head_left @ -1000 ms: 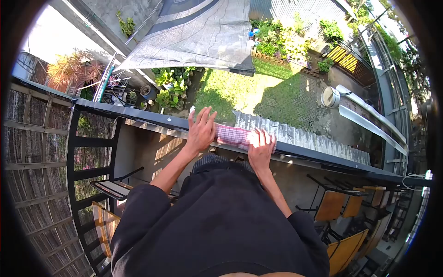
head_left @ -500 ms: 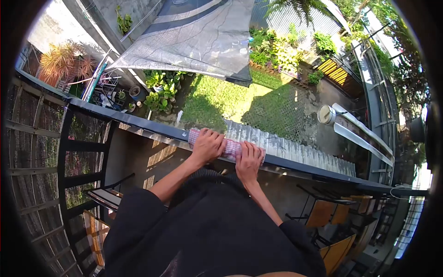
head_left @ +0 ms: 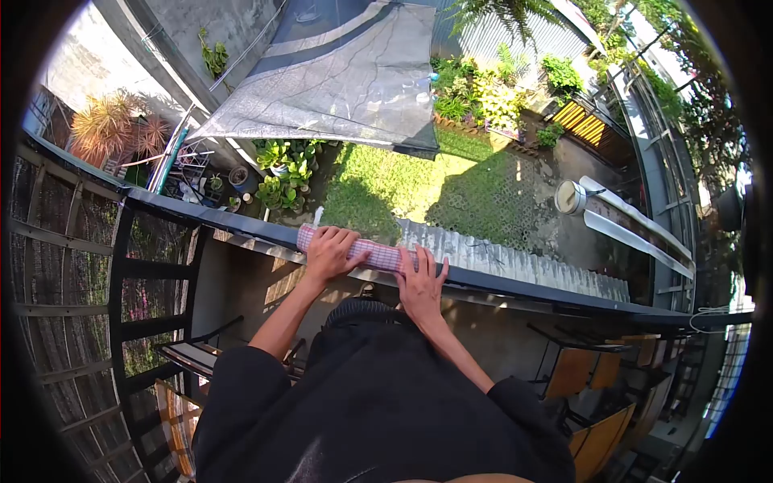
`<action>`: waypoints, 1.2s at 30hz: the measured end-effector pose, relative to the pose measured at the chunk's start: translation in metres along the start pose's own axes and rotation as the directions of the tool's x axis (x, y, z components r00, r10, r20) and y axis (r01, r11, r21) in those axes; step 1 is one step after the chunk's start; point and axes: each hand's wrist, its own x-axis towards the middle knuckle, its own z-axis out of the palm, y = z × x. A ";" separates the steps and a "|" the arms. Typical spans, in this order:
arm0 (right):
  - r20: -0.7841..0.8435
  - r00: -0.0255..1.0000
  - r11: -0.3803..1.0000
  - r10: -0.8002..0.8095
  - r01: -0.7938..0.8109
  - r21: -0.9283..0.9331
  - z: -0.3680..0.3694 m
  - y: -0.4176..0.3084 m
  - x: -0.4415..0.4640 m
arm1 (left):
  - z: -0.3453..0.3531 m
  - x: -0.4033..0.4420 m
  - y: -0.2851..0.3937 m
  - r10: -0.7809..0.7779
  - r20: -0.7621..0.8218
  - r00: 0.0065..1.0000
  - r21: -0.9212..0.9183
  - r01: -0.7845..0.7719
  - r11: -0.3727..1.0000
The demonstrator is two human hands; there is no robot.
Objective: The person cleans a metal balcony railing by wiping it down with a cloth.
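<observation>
A pink-and-white checkered cloth (head_left: 377,254) lies folded lengthwise over the top of a dark metal railing (head_left: 233,219). My left hand (head_left: 328,256) is closed over the cloth's left part, fingers curled across it and thumb reaching to the right. On the cloth's right end rests my right hand (head_left: 421,288), its fingers spread and stretched over the cloth and the rail's top. Both palms face down, and the cloth's underside is hidden.
Below the railing's far side are corrugated roofing (head_left: 515,262), a lawn (head_left: 386,173) and potted plants (head_left: 282,173). A shade net (head_left: 338,88) hangs ahead. Wooden chairs (head_left: 568,372) stand behind on the right, and a slatted screen (head_left: 60,274) is on the left.
Both hands and the cloth have shifted left along the railing. My right hand's fingers are more spread than before, and the view has moved slightly.
</observation>
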 end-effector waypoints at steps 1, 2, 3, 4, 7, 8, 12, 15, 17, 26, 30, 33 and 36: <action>0.002 1.000 1.000 0.012 -0.012 -0.016 -0.003 0.006 -0.004 | -0.001 0.001 0.001 0.031 -0.020 0.999 0.009 -0.031 0.999; 0.015 1.000 1.000 0.025 -0.024 -0.012 -0.006 0.012 -0.008 | -0.003 0.002 0.002 0.062 -0.039 0.997 0.019 -0.061 0.998; 0.026 0.999 0.999 0.036 -0.036 -0.006 -0.009 0.016 -0.012 | -0.005 0.003 0.003 0.093 -0.059 0.994 0.031 -0.092 0.995; 0.036 0.998 0.999 0.047 -0.047 0.000 -0.012 0.020 -0.015 | -0.003 0.003 0.002 0.108 -0.072 0.992 0.029 -0.106 0.994; 0.031 0.996 0.996 0.082 -0.083 0.044 -0.022 0.027 -0.019 | -0.003 0.008 0.012 0.098 -0.036 0.995 0.097 -0.094 0.991; 0.022 0.999 0.996 0.030 -0.031 0.088 -0.024 0.029 -0.019 | -0.004 0.007 0.019 -0.003 0.107 0.994 0.055 -0.003 0.998; -0.049 0.989 0.968 -0.137 0.145 0.206 -0.041 0.042 -0.013 | 0.012 0.021 0.065 0.000 0.085 0.996 0.068 -0.006 0.998; -0.138 0.979 0.950 -0.153 0.184 0.253 -0.053 0.078 -0.026 | 0.033 0.034 0.125 0.018 0.058 0.998 0.030 -0.020 0.999; -0.147 0.987 0.944 -0.064 0.108 0.312 -0.064 0.110 -0.043 | 0.056 0.045 0.173 0.055 0.026 0.998 0.021 -0.055 0.998; -0.159 0.947 0.959 0.280 -0.283 0.005 -0.115 0.303 -0.130 | 0.157 0.099 0.397 0.149 0.081 0.986 -0.074 -0.143 0.987; -0.206 0.945 0.965 0.254 -0.263 -0.020 -0.121 0.332 -0.146 | 0.170 0.103 0.427 0.158 0.077 0.984 -0.071 -0.153 0.986; -0.211 0.955 0.973 0.209 -0.225 -0.056 -0.115 0.328 -0.140 | 0.168 0.099 0.413 0.159 0.050 0.986 -0.050 -0.157 0.986; -0.158 0.978 0.991 0.135 -0.137 -0.003 -0.112 0.305 -0.132 | 0.160 0.087 0.384 0.099 0.052 0.994 -0.059 -0.096 0.994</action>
